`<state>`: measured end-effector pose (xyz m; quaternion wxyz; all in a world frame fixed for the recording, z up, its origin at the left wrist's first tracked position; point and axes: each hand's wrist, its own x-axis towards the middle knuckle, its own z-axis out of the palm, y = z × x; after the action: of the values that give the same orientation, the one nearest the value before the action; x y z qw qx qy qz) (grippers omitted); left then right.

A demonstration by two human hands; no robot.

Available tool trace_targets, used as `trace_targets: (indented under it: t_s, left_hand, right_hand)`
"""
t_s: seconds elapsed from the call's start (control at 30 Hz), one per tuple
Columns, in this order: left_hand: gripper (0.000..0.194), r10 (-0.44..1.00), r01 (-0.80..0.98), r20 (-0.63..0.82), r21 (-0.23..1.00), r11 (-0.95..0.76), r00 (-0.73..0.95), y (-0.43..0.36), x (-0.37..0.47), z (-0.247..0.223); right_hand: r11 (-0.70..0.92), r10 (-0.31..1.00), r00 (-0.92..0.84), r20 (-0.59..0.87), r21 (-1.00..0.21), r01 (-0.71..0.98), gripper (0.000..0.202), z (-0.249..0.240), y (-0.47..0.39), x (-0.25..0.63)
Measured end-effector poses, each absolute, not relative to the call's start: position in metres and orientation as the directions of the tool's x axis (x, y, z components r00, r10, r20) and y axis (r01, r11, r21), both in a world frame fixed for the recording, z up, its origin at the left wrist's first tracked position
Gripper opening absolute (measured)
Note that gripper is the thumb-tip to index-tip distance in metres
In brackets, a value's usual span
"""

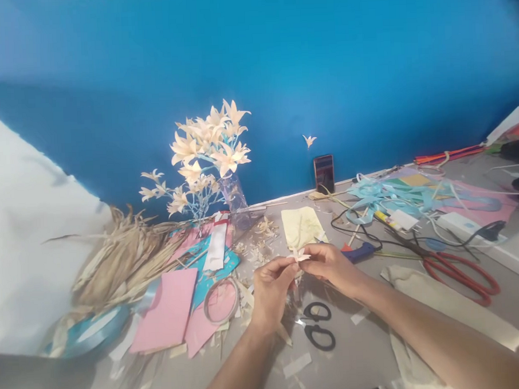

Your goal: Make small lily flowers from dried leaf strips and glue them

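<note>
Both hands meet over the middle of the table, pinching a small cream flower between their fingertips. My left hand is closed on its left side, with thumb and forefinger together. From the right, my right hand grips the same piece with its fingertips. Just below the hands lie black-handled scissors, their blades partly hidden. Behind the hands is a pale yellow sheet. A blue glue gun lies right of my right hand, partly covered by it.
Cream flowers stand in a clear bottle at the back left. Dried husks, pink paper and a tape roll lie left. Right are red-handled scissors, cables, blue ribbons and a power strip. A phone leans on the wall.
</note>
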<state>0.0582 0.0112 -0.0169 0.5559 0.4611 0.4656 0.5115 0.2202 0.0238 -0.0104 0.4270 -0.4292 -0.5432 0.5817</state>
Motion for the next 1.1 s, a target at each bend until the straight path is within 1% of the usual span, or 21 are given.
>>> trace_targets:
  t_s: [0.13, 0.33, 0.47, 0.6, 0.73, 0.83, 0.97, 1.1]
  left_hand:
    - [0.021, 0.995, -0.163, -0.077, 0.983, 0.086, 0.062, 0.009, 0.058, -0.012]
    - [0.019, 0.993, -0.241, -0.062, 0.967, 0.084, 0.097, 0.007, 0.06, -0.007]
    - [0.017, 0.994, -0.199, -0.074, 0.976, 0.09, 0.086, 0.009, 0.06, -0.011]
    - [0.019, 0.994, -0.15, -0.076, 0.985, 0.087, 0.072, 0.008, 0.06, -0.01]
    - [0.017, 0.995, -0.125, -0.087, 0.988, 0.092, 0.044, 0.006, 0.062, -0.009]
    - [0.015, 0.995, -0.087, -0.098, 0.991, 0.098, -0.004, 0.007, 0.062, -0.012]
    - [0.016, 0.993, -0.034, -0.109, 0.994, 0.108, -0.034, 0.009, 0.06, -0.017]
    - [0.018, 0.991, -0.06, -0.119, 0.992, 0.115, -0.054, 0.008, 0.059, -0.016]
  right_hand:
    - [-0.073, 0.967, -0.249, -0.058, -0.996, -0.05, 0.02, -0.011, 0.022, 0.219]
    - [-0.047, 0.971, -0.237, -0.021, -0.993, -0.105, 0.026, -0.018, 0.024, 0.22]
    - [-0.04, 0.976, -0.217, -0.017, -0.994, -0.102, 0.032, -0.019, 0.023, 0.219]
    - [-0.02, 0.977, -0.213, -0.001, -0.996, -0.087, 0.031, -0.017, 0.021, 0.218]
    - [-0.015, 0.977, -0.213, -0.003, -0.998, -0.053, 0.033, -0.014, 0.02, 0.216]
    - [-0.023, 0.981, -0.195, -0.009, -0.998, -0.067, 0.034, -0.015, 0.02, 0.215]
    - [-0.024, 0.979, -0.204, -0.007, -0.996, -0.08, 0.03, -0.018, 0.02, 0.215]
    - [-0.023, 0.974, -0.228, -0.008, -0.998, -0.064, 0.028, -0.019, 0.02, 0.217]
